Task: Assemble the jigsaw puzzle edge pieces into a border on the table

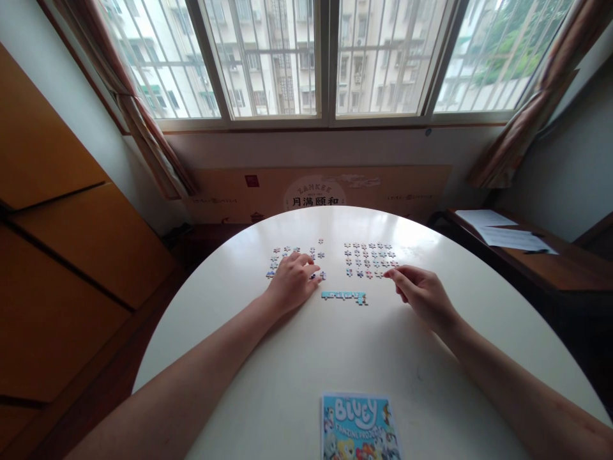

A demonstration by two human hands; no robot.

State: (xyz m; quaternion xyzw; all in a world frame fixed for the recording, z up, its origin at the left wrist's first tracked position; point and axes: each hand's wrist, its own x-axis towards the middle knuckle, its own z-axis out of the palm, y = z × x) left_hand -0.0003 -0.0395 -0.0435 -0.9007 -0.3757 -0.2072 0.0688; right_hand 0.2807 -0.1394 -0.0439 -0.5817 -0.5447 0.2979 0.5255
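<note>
My left hand [295, 279] is over the left group of loose puzzle pieces [276, 257], its fingers apart and partly hiding some of them. At the lower right corner of the right group of puzzle pieces [364, 253], laid out in rows, is my right hand [416, 287]. Its thumb and fingertips are pinched together; whatever is between them is too small to make out. Between the hands and a little nearer lies a joined blue strip of puzzle pieces [342, 296], with an extra part hanging down at its right end.
A blue "Bluey" picture sheet [360, 427] lies at the near edge of view on the round white table [268, 409]. Papers [507, 237] and dark pens rest on a brown side table [569, 259] at the right. Windows stand behind.
</note>
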